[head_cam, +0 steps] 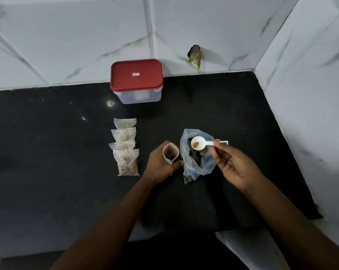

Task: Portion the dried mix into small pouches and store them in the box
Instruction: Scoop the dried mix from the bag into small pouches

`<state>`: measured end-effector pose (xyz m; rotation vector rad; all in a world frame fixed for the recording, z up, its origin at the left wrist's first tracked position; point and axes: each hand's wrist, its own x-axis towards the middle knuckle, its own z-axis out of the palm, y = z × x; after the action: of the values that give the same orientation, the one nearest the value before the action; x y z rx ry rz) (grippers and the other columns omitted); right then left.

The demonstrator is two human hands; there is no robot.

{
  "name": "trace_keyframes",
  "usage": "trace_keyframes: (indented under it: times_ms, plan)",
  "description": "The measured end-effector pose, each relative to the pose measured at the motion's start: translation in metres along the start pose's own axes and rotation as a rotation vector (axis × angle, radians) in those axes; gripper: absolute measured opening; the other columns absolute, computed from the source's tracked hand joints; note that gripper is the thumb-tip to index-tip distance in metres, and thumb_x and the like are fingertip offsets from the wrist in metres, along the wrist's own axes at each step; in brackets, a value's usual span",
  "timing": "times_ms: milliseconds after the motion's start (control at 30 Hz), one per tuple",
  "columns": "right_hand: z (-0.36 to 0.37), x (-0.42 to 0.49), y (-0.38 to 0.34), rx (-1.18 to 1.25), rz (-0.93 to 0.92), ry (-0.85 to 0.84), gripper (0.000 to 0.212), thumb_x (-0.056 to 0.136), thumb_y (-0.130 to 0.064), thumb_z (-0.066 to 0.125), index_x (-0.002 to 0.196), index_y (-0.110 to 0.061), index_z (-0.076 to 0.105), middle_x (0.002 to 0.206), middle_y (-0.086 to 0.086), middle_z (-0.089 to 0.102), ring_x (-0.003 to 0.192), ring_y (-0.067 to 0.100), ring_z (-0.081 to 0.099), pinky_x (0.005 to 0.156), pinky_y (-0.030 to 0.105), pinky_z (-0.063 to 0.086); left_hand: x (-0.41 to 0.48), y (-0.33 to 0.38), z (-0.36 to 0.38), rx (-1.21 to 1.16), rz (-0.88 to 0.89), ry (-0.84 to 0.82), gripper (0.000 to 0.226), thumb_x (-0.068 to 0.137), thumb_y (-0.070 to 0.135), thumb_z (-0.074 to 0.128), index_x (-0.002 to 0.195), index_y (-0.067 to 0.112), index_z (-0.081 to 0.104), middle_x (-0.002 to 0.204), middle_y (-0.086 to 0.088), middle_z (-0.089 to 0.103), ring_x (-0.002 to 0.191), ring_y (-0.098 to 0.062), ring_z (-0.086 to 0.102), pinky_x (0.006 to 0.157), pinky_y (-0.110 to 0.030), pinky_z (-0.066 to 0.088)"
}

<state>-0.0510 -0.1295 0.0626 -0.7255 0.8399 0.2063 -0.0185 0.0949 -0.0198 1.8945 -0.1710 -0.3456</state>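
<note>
My left hand grips a small clear pouch, held upright with its mouth open and a little dried mix inside. My right hand pinches the handle of a white plastic spoon that carries a bit of brown mix. The spoon's bowl hovers over the open mouth of the large clear bag of dried mix, right of the pouch. Several filled pouches lie in a column to the left. The clear box with its red lid on stands shut at the back.
Everything rests on a black countertop. White marble-look tiled walls close the back and the right side. A dark broken hole marks the back wall near the box. The counter's front edge runs below my forearms.
</note>
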Motion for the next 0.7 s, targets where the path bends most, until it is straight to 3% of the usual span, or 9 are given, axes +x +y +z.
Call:
trace_keyframes:
  times_ms: [133,267,333,433,567,700]
  plan:
    - [-0.010,0.011,-0.007,-0.197,-0.148,0.040,0.016,0.088,-0.002,0.070,0.102,-0.007,0.073,0.096,0.010,0.078,0.089,0.017,0.076,0.082,0.028,0.062,-0.001,-0.006,0.003,0.002,-0.008,0.008,0.037,0.079,0.016,0.088,0.108,0.024,0.066,0.105,0.007,0.072,0.100,-0.009,0.070,0.091,-0.039,0.059]
    - [-0.015,0.028,0.000,-0.738,-0.393,0.085,0.016,0.091,-0.009,0.072,0.103,-0.019,0.076,0.095,-0.003,0.078,0.093,0.011,0.075,0.086,0.032,0.061,0.001,-0.011,0.005,0.016,-0.036,0.022,0.039,0.078,0.019,0.089,0.109,0.023,0.066,0.105,0.006,0.072,0.100,-0.010,0.070,0.091,-0.042,0.060]
    - [-0.015,0.037,0.007,-1.032,-0.560,0.048,0.016,0.089,-0.017,0.076,0.104,-0.023,0.078,0.093,-0.009,0.078,0.090,0.001,0.073,0.082,0.027,0.061,0.003,-0.012,0.006,0.032,-0.047,0.025,0.039,0.078,0.020,0.090,0.109,0.023,0.066,0.105,0.006,0.071,0.099,-0.009,0.070,0.090,-0.041,0.060]
    - [-0.009,0.047,0.013,-1.252,-0.735,-0.057,0.022,0.087,-0.020,0.078,0.109,-0.021,0.078,0.098,-0.012,0.077,0.090,-0.005,0.070,0.082,0.016,0.057,0.004,-0.013,0.007,0.074,-0.038,0.025,0.039,0.078,0.020,0.090,0.110,0.024,0.067,0.104,0.008,0.071,0.098,-0.006,0.070,0.088,-0.036,0.060]
    - [-0.010,0.047,0.018,-1.432,-0.749,-0.178,0.022,0.090,-0.018,0.075,0.112,-0.019,0.076,0.106,-0.009,0.075,0.096,-0.004,0.069,0.087,0.011,0.053,0.004,-0.016,0.008,0.131,-0.018,0.024,0.037,0.079,0.022,0.089,0.109,0.023,0.068,0.103,0.010,0.071,0.096,-0.004,0.069,0.084,-0.030,0.060]
    - [-0.019,0.041,0.016,-1.417,-0.672,-0.195,0.021,0.090,-0.020,0.076,0.109,-0.026,0.076,0.100,-0.015,0.074,0.095,-0.010,0.067,0.082,0.007,0.052,0.003,-0.016,0.010,0.134,0.018,0.041,0.031,0.081,0.022,0.086,0.107,0.020,0.069,0.101,0.009,0.071,0.093,-0.006,0.070,0.082,-0.029,0.060]
